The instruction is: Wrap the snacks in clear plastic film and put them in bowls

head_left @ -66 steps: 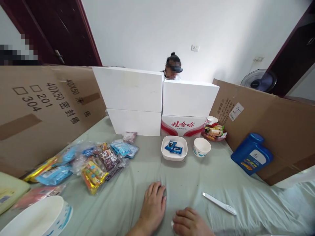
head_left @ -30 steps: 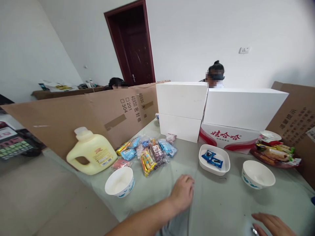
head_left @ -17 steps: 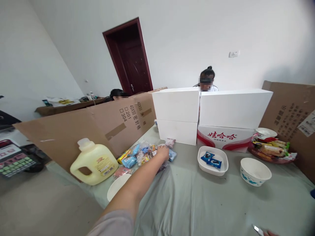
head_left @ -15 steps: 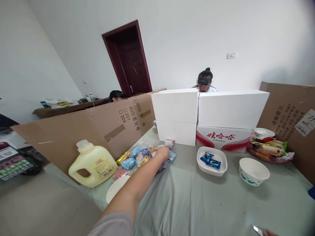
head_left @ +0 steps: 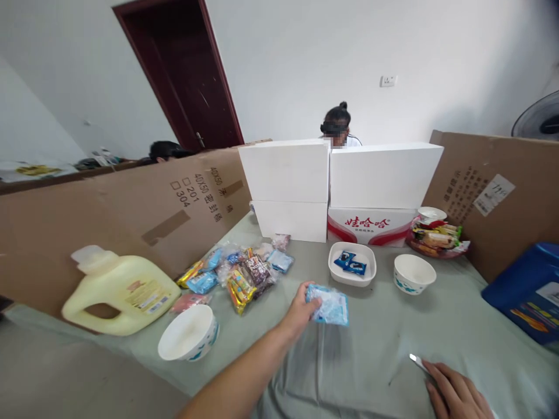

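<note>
In the head view, my left hand (head_left: pixel 303 308) is closed on the edge of a light blue and clear plastic packet (head_left: pixel 332 306), held over the middle of the table. My right hand (head_left: pixel 458 393), at the lower right, is closed round a slim silver metal tool (head_left: pixel 418 362); only its tip shows, so its kind is unclear. Left of my left hand lies a pile of wrapped snacks (head_left: pixel 255 273), with a blue and white packet (head_left: pixel 280 261) at its right side. Beyond my hands stands a white square dish (head_left: pixel 351 279) holding two small dark blue packets (head_left: pixel 350 263).
White bowls with a blue-green pattern stand at left (head_left: pixel 187 334) and right (head_left: pixel 414 276). A yellow jug (head_left: pixel 126 294) is at the left, a blue jug (head_left: pixel 530 294) at the right. White boxes (head_left: pixel 288 189) and cardboard panels (head_left: pixel 183 203) enclose the table. A snack plate (head_left: pixel 441 250) sits back right.
My left hand has come away from the snack pile toward the right and nearer, bringing the light blue packet. The view has turned right, and more of my right hand shows.
</note>
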`<state>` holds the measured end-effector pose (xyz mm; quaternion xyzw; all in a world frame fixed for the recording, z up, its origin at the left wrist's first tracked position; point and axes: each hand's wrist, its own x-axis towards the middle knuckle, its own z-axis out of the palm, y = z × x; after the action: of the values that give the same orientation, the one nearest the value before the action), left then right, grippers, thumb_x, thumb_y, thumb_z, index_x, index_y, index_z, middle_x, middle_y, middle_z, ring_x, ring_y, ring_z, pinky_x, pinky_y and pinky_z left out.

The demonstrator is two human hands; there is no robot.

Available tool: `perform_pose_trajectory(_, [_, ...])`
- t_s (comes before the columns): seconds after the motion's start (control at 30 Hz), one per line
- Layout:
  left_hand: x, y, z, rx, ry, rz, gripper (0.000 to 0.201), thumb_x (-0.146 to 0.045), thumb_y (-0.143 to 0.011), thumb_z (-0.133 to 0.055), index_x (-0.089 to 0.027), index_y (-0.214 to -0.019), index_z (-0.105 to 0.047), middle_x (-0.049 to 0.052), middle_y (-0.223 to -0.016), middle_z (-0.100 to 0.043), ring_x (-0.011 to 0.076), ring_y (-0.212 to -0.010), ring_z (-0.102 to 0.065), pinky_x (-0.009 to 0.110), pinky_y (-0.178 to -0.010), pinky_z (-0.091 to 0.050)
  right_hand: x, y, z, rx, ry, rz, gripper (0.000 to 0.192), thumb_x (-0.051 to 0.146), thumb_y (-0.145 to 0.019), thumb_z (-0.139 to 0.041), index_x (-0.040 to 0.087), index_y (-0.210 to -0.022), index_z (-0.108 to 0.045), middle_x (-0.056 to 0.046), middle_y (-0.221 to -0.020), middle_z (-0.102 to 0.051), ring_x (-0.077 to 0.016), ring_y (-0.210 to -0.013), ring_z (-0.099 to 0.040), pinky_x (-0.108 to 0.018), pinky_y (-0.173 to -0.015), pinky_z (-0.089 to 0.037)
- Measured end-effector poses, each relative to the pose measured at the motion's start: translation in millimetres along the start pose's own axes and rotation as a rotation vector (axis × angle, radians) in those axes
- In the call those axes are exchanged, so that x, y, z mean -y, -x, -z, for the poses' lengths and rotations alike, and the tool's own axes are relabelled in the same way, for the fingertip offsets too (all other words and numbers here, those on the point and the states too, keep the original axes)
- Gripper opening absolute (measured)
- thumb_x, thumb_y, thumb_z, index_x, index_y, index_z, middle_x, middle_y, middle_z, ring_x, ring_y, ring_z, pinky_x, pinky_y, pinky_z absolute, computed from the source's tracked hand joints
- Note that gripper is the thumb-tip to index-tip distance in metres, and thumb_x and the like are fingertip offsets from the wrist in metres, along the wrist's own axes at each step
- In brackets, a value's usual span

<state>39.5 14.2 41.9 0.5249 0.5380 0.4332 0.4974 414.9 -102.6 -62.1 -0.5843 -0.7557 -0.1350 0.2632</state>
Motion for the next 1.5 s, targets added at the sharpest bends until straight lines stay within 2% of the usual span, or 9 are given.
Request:
perform_pose_trajectory(0.1, [35.7,24.8,-25.3,-0.043,-0.138,-0.186,0.059,-0.042,-0.081,-0.061,-0.019,-0.131,-0.039,0.011,-0.116,-0.058,0.0249,-0.107,-0.058,0.041,-0.090,-0.049,6.6,-7.7,12.6,0.061,-0.027,-0.018,0.036,0.044,-0.090,-0.045,0.028,-0.119,-0.062,-0.005,-0.102,-0.066,-0.0231,-0.091,-0.061,-0.038,-0.081,-0.048])
perform_pose_trajectory(0.27, [50.3,37.8,-19.9,-0.152,-0.458,-0.475,0.033,-0.038,-0.092,-0.046,-0.019,-0.118,-0.053,0.013,-0.122,-0.054,0.0266,-0.117,-0.048,0.048,-0.103,-0.037,20.6,-35.5,14.3,0.123,-0.094,-0.043,0.030,0.030,-0.093,-0.040,0.023,-0.112,-0.063,-0.007,-0.094,-0.065,-0.0231,-0.086,-0.059,-0.038,-0.078,-0.049])
perform_pose_trajectory(0.53, [58.6,34.6,-15.7,-0.172,-0.212,-0.388,0.030,-0.035,-0.096,-0.038,-0.018,-0.120,-0.047,0.008,-0.102,-0.062,0.0204,-0.098,-0.059,0.039,-0.091,-0.046,155.3,-129.3,12.0,0.265,-0.284,0.213,0.040,0.005,-0.087,-0.040,0.023,-0.118,-0.059,-0.007,-0.101,-0.062,-0.0210,-0.092,-0.056,-0.033,-0.080,-0.048])
perform_pose_trajectory(0.63, [58.0,34.3,-13.6,-0.148,-0.209,-0.386,0.030,-0.031,-0.095,-0.038,-0.017,-0.120,-0.047,0.008,-0.100,-0.062,0.0202,-0.096,-0.060,0.039,-0.089,-0.047,179.2,-144.9,9.1,0.349,-0.210,0.288,0.042,0.000,-0.082,-0.043,0.023,-0.112,-0.062,-0.007,-0.094,-0.063,-0.0215,-0.086,-0.055,-0.033,-0.076,-0.047])
perform_pose_trajectory(0.73, [52.9,34.6,-11.6,-0.119,-0.299,-0.417,0.026,-0.027,-0.091,-0.043,-0.018,-0.112,-0.054,0.009,-0.103,-0.061,0.0216,-0.098,-0.058,0.040,-0.089,-0.048,154.6,-135.7,6.6,0.374,-0.189,0.255,0.043,0.000,-0.081,-0.042,0.024,-0.111,-0.062,-0.006,-0.093,-0.063,-0.0206,-0.086,-0.056,-0.031,-0.076,-0.047])
perform_pose_trajectory(1.0, [41.2,31.2,-19.6,0.018,-0.559,-0.526,0.025,-0.028,-0.079,-0.066,-0.022,-0.103,-0.067,0.007,-0.103,-0.062,0.0245,-0.101,-0.053,0.041,-0.091,-0.045,20.1,-73.3,16.8,0.242,0.026,-0.123,0.030,0.021,-0.090,-0.040,0.022,-0.103,-0.067,-0.008,-0.091,-0.065,-0.0244,-0.086,-0.058,-0.040,-0.079,-0.047])
perform_pose_trajectory(1.13, [40.2,31.7,-19.7,0.046,-0.476,-0.573,0.015,-0.031,-0.088,-0.058,-0.020,-0.083,-0.067,0.005,-0.085,-0.062,0.0206,-0.088,-0.055,0.034,-0.080,-0.046,62.4,-86.2,21.8,0.112,-0.170,-0.085,0.033,0.041,-0.090,-0.050,0.020,-0.112,-0.061,-0.012,-0.110,-0.062,-0.0276,-0.104,-0.055,-0.045,-0.092,-0.045])
perform_pose_trajectory(1.3, [42.3,34.9,-17.2,0.010,-0.319,-0.474,0.022,-0.038,-0.091,-0.052,-0.019,-0.084,-0.062,0.005,-0.085,-0.062,0.0193,-0.084,-0.057,0.032,-0.078,-0.046,139.7,-121.6,2.2,0.175,-0.420,0.005,0.058,0.042,-0.084,-0.058,0.021,-0.136,-0.043,-0.012,-0.130,-0.054,-0.0276,-0.119,-0.051,-0.045,-0.097,-0.045])
perform_pose_trajectory(1.5, [60.4,22.0,-1.2,-0.449,0.061,-0.245,0.025,-0.044,-0.086,-0.052,-0.020,-0.087,-0.050,-0.001,-0.073,-0.056,0.0136,-0.064,-0.056,0.024,-0.060,-0.045,101.1,-118.4,-18.8,0.198,-0.426,-0.359,0.033,0.035,-0.091,-0.038,0.018,-0.108,-0.061,-0.010,-0.099,-0.069,-0.0222,-0.087,-0.065,-0.038,-0.082,-0.051])
